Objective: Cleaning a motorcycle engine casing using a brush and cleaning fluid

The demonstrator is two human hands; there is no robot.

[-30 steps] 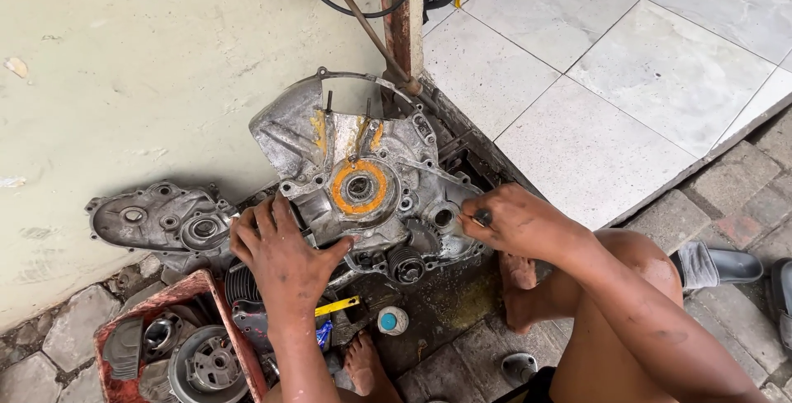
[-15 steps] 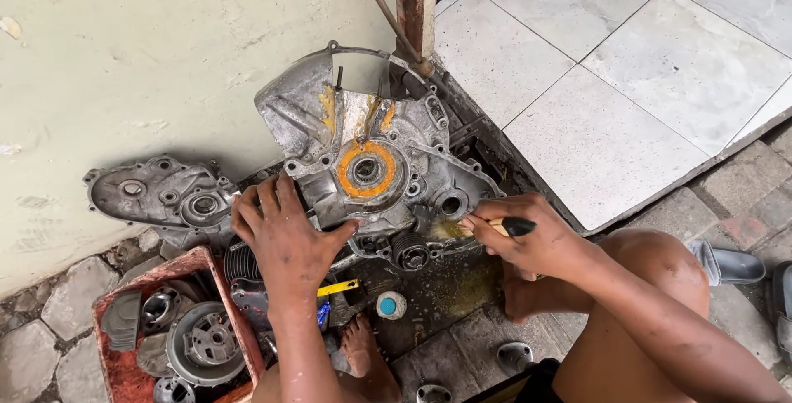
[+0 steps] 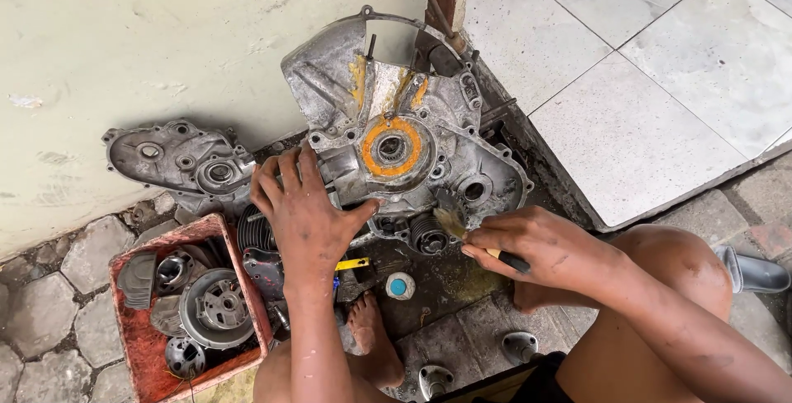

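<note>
Head view looks down on the pale green plastered wall [image 3: 124, 56] and the white tiled floor [image 3: 643, 65], with the grey cast-metal engine crankcase half [image 3: 396, 122] propped upright between them, its orange-ringed bearing seat [image 3: 391, 147] facing you. A second grey metal engine cover [image 3: 177, 160] leans against the wall to its left, and the red plastic crate of greasy metal parts [image 3: 132, 345] stands on the stone paving near your left knee.

Your left hand [image 3: 305, 217] lies flat with fingers spread, pressed on the crankcase's lower left edge, steadying it rather than closing on anything. Your right hand [image 3: 536, 246] is closed around the dark handle of a small brush [image 3: 462, 228], whose pale bristles touch the casting just below a round bore at the lower right.

Judging from this, the case rests on edge and only your left palm holds it. Push hard with the brush and it could tip or slide toward your bare foot [image 3: 363, 329], which sits just below it. Loosened grit may also wash into the open bearing seat. The small blue-topped cap [image 3: 399, 286] and yellow-handled tool [image 3: 353, 263] lie close enough to be kicked or buried in the grime.
</note>
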